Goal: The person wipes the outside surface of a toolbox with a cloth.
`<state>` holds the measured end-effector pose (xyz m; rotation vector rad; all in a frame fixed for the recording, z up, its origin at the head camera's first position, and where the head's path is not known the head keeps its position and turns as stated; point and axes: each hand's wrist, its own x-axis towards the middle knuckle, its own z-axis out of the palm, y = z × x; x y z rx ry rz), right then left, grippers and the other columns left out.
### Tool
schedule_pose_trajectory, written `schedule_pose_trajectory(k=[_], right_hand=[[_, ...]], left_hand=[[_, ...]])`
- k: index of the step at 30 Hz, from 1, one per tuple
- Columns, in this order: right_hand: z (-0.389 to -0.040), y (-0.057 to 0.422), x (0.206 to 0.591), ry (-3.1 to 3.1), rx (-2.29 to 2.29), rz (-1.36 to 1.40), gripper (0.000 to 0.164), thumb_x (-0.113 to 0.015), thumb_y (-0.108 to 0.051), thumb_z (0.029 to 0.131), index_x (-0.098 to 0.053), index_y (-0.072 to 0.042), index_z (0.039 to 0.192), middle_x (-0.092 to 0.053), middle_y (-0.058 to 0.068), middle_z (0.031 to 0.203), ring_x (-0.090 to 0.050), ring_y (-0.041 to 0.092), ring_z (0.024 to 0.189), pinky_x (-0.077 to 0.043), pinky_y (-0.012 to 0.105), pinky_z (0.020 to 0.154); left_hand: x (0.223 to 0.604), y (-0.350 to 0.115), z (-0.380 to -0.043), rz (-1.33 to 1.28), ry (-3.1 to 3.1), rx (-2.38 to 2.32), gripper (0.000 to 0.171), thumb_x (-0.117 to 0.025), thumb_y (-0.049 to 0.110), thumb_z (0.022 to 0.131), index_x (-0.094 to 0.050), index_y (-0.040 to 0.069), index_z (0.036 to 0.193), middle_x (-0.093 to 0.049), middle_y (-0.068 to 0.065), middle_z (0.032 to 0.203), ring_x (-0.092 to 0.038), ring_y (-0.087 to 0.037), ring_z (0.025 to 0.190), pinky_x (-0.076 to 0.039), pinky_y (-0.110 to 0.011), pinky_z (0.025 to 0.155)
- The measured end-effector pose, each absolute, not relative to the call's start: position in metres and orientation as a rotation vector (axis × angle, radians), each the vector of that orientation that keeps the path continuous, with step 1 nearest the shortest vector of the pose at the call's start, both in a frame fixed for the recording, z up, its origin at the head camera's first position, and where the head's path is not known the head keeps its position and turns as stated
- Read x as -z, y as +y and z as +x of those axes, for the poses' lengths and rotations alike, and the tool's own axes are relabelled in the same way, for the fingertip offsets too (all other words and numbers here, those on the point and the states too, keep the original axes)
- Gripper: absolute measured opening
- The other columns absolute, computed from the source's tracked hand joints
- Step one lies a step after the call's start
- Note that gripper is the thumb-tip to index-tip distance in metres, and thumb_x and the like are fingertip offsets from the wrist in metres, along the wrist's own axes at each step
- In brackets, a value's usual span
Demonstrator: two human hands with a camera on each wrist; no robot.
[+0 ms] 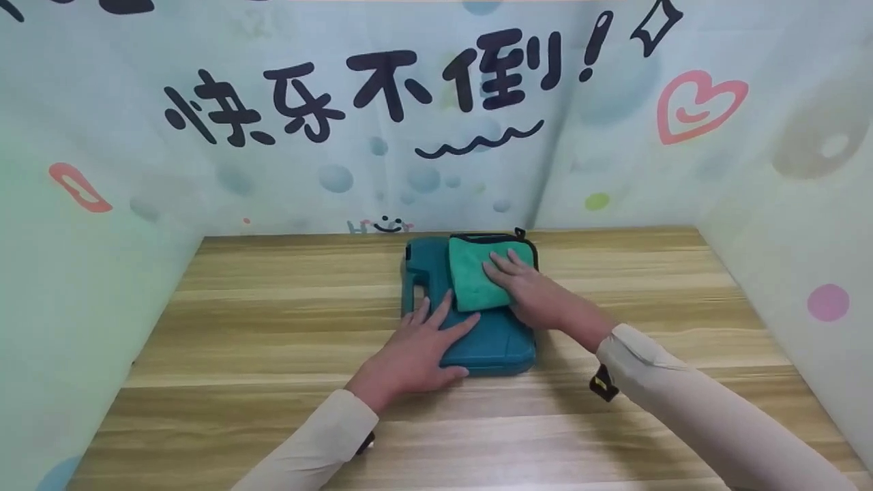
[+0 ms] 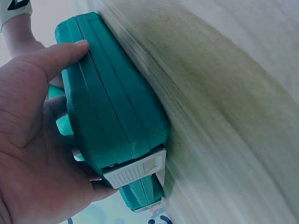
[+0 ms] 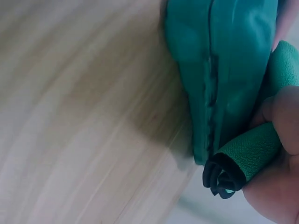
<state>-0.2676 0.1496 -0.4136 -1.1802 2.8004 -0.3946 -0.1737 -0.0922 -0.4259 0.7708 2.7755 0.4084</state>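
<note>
A teal hard plastic carrying case [image 1: 487,348] lies flat on the wooden table, its handle at the left side. Over its upper right part is a folded green cloth [image 1: 477,286] with black edging. My left hand [image 1: 416,351] rests spread on the case's lower left, thumb along its near side. A pale latch [image 2: 138,169] shows on the case wall in the left wrist view. With fingers extended, my right hand [image 1: 528,290] presses on the cloth. In the right wrist view the cloth's edge [image 3: 254,151] bulges in a roll beside the case, under the hand.
The wood-grain table [image 1: 273,307] extends to both sides of the case and in front of it. Behind it hangs a pale printed backdrop [image 1: 273,184] with dark characters, close past the case's far end. More printed sheeting [image 1: 805,225] flanks the table.
</note>
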Motion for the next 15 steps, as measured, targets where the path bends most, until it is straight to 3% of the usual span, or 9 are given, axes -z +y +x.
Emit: schedule_pose_trajectory(k=[7,15], right_hand=[[-0.243,0.154,0.412,2.762,0.419,-1.244,0.061,-0.055,0.013,0.091,-0.037,0.011,0.150,-0.031,0.031,0.156,-0.019,0.057,0.142,-0.025,0.062,0.110],[-0.233,0.145,0.406,2.795,0.305,-1.184,0.057,-0.059,0.006,0.095,-0.041,0.010,0.149,-0.035,0.030,0.155,-0.024,0.055,0.142,-0.028,0.061,0.109]], left_hand=[[0.426,-0.091,-0.173,0.784,2.784,-0.387,0.070,-0.063,0.051,0.098,-0.040,0.022,0.158,-0.005,-0.018,0.168,-0.009,-0.052,0.148,-0.018,-0.064,0.114],[0.428,-0.093,-0.172,0.743,2.777,-0.454,0.069,-0.065,0.050,0.097,-0.044,0.022,0.156,-0.006,-0.015,0.168,-0.007,-0.049,0.149,-0.015,-0.062,0.115]])
